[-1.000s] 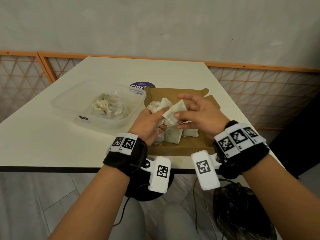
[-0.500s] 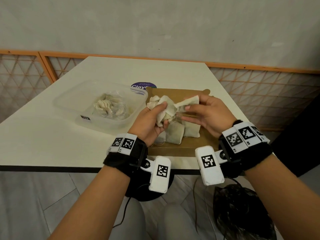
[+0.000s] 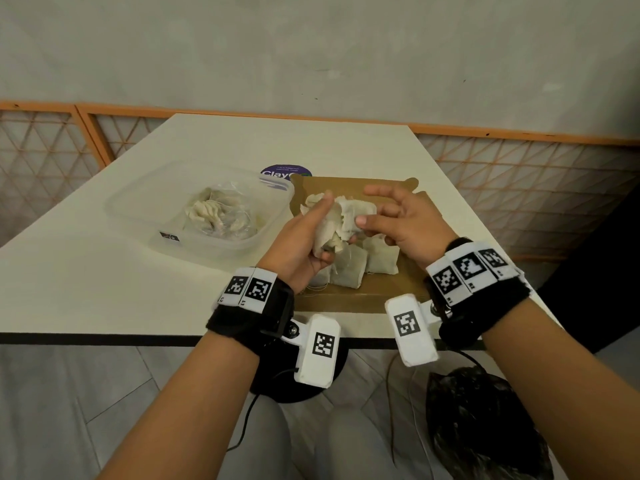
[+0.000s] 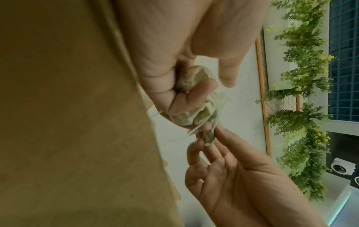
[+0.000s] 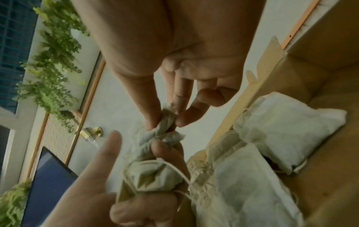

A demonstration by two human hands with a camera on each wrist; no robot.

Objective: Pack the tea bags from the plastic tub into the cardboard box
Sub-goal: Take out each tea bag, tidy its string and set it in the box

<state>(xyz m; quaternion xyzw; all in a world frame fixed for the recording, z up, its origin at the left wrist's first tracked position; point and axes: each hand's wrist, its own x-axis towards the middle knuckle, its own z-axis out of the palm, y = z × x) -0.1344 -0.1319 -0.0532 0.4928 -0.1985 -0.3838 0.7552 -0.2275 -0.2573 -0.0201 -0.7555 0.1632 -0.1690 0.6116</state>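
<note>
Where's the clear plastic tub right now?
In the head view, the clear plastic tub sits on the white table, left of the brown cardboard box and the left hand.

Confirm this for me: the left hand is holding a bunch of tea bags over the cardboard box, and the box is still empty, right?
Not quite. The left hand does hold a bunch of tea bags over the cardboard box, but the box is not empty: the head view shows several packed tea bags already lying in it.
</note>
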